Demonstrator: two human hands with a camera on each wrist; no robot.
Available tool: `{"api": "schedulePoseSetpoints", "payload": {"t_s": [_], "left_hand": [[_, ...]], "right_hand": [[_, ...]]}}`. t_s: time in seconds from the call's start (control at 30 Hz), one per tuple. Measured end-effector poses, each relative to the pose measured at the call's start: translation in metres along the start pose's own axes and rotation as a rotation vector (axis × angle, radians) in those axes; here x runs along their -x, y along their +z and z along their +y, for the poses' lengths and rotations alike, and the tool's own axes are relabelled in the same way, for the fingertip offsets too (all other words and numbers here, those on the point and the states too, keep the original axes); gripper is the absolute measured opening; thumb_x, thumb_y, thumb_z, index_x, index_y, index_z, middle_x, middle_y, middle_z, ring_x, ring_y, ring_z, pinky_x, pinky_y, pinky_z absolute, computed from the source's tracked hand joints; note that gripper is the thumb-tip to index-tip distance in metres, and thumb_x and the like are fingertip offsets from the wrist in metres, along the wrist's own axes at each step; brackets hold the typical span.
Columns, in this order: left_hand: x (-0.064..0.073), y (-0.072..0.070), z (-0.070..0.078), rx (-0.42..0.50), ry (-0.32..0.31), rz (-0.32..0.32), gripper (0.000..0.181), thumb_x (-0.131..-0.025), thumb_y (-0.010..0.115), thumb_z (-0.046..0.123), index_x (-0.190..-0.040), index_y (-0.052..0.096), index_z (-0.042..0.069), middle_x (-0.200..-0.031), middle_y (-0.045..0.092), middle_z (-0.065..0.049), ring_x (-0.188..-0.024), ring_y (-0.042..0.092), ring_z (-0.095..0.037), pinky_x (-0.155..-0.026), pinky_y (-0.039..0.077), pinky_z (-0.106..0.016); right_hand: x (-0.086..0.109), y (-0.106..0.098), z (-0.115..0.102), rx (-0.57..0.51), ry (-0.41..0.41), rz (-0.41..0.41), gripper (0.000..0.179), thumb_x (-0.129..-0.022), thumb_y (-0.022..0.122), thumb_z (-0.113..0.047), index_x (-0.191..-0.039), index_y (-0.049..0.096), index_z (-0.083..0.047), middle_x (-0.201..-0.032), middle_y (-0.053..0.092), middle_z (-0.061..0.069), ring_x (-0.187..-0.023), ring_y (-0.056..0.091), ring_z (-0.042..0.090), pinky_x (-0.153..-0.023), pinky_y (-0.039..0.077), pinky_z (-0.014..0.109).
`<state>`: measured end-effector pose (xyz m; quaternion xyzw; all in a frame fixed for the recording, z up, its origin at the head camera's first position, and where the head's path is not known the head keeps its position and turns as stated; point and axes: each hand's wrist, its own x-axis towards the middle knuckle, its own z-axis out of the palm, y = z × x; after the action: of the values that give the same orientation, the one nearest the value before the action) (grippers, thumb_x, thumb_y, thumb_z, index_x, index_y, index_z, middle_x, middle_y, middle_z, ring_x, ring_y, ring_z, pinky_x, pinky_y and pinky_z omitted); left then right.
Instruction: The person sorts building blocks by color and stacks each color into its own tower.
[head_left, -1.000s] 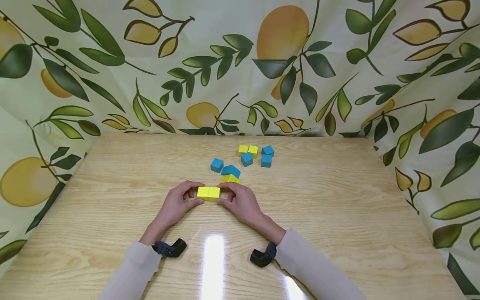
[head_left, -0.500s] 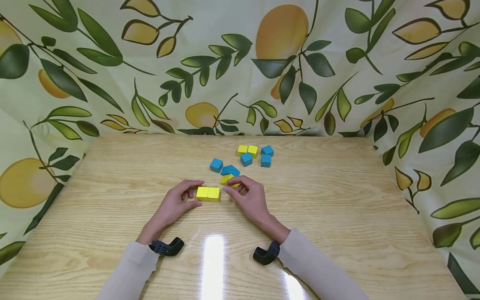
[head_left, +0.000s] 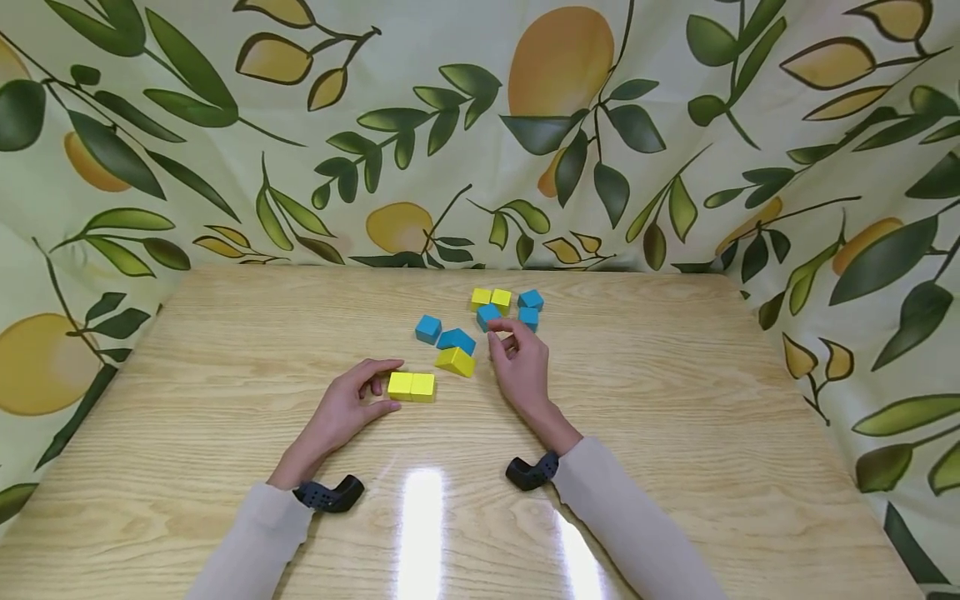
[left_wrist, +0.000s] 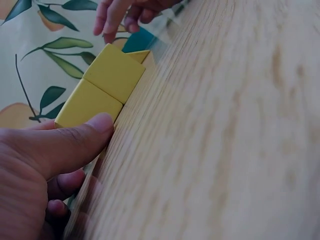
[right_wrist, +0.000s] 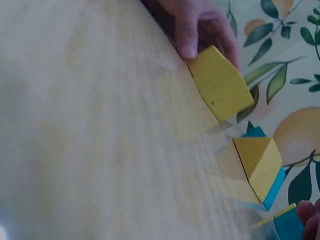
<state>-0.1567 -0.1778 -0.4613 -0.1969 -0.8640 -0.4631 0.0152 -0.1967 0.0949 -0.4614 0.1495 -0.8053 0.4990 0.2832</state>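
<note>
The left hand holds the end of a left yellow cube, with its thumb on the near side and a finger on the far side. A right yellow cube sits flat against that one, on the side toward the right hand. Both cubes rest on the wooden table.

The right hand is farther out than the left hand. Its fingers are a bit bent, and there is a narrow gap between its thumb and first finger. Their tips are right by a blue cube, but I cannot tell if they touch it.

Between the two hands, a little farther out than the left hand, lies a yellow wedge. A blue wedge is just behind it, and a lone blue cube is near that, out past the left hand's fingertips.

Past the right hand's fingertips, two small yellow blocks sit side by side. Out past its knuckles are a near blue block and a far blue block.

Each wrist has a black camera on it, just below a pale sleeve. Beyond both hands hangs a cloth with leaves and orange fruit on it
</note>
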Motion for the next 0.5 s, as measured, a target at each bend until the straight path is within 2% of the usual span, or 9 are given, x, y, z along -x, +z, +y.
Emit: {"api": "schedulePoseSetpoints", "payload": {"t_s": [0.1,0.27,0.37,0.4,0.5], "left_hand": [[0.0,0.0,-0.001,-0.002,-0.001,-0.003,0.053,-0.078,0.078,0.006,-0.128,0.06,0.01,-0.086,0.053,0.0,-0.078,0.046,-0.018,-0.063,0.036,-0.026],[0.0,0.0,-0.001,-0.003,0.014,0.003,0.053,-0.078,0.079,0.006,-0.128,0.06,0.009,-0.087,0.054,0.0,-0.078,0.046,-0.018,-0.063,0.037,-0.027],[0.001,-0.001,-0.001,-0.005,0.015,0.006,0.053,-0.078,0.079,0.005,-0.127,0.061,0.01,-0.087,0.054,0.0,-0.078,0.046,-0.018,-0.063,0.037,-0.027],[0.001,-0.001,-0.001,-0.006,0.015,0.004,0.053,-0.078,0.079,0.006,-0.127,0.061,0.01,-0.087,0.053,0.0,-0.078,0.046,-0.018,-0.063,0.037,-0.027],[0.001,-0.001,-0.001,-0.01,0.013,0.001,0.052,-0.078,0.079,0.006,-0.127,0.061,0.01,-0.086,0.053,0.001,-0.077,0.046,-0.018,-0.063,0.037,-0.026]], "right_hand": [[-0.007,0.003,0.007,-0.018,0.033,0.02,0.015,-0.091,0.061,-0.001,-0.106,0.066,-0.001,-0.086,0.066,0.01,-0.055,0.059,0.013,-0.046,0.041,0.019],[-0.019,0.007,0.015,-0.043,0.108,0.028,0.022,-0.092,0.059,0.0,-0.114,0.062,0.001,-0.082,0.063,0.014,-0.055,0.063,0.017,-0.045,0.042,0.019],[-0.024,0.009,0.019,-0.053,0.162,0.028,0.026,-0.092,0.059,0.0,-0.119,0.059,0.0,-0.092,0.063,0.017,-0.057,0.064,0.018,-0.045,0.042,0.021],[-0.026,0.009,0.02,-0.052,0.171,0.028,0.027,-0.092,0.059,0.0,-0.12,0.059,0.0,-0.091,0.064,0.016,-0.057,0.065,0.018,-0.045,0.042,0.021],[-0.029,0.01,0.022,-0.052,0.188,0.025,0.031,-0.092,0.058,0.001,-0.123,0.057,-0.001,-0.101,0.062,0.019,-0.056,0.064,0.017,-0.044,0.043,0.023]]}}
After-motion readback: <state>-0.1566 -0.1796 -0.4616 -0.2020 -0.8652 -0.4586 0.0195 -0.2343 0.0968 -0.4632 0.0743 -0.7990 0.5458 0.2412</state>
